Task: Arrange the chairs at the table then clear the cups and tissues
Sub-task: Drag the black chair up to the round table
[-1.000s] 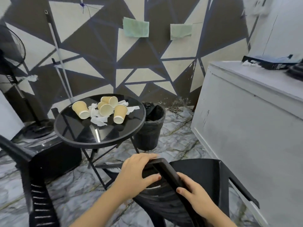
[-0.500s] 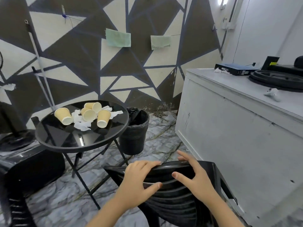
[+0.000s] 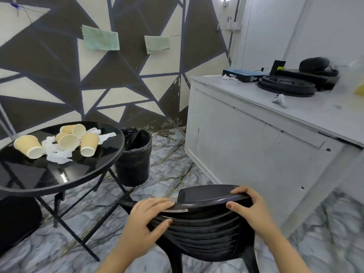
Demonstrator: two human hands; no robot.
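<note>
A black plastic chair (image 3: 204, 223) stands low in the middle, its backrest towards me. My left hand (image 3: 145, 219) grips the backrest's top left corner, thumb on the near face. My right hand (image 3: 248, 207) grips the top right end, fingers over the rim. The round black glass table (image 3: 65, 180) stands to the left. On it lie several tan paper cups (image 3: 88, 141), most tipped on their sides, among crumpled white tissues (image 3: 59, 156).
A black bin (image 3: 134, 164) with a liner stands between the table and a white counter (image 3: 256, 138) on the right. Black boxes and a round disc lie on the counter. A dark object (image 3: 17, 219) sits under the table's left side. The floor is grey marble.
The chair has turned so its backrest faces me, and both hands have shifted to its top edge. The view has swung right; the table sits further left.
</note>
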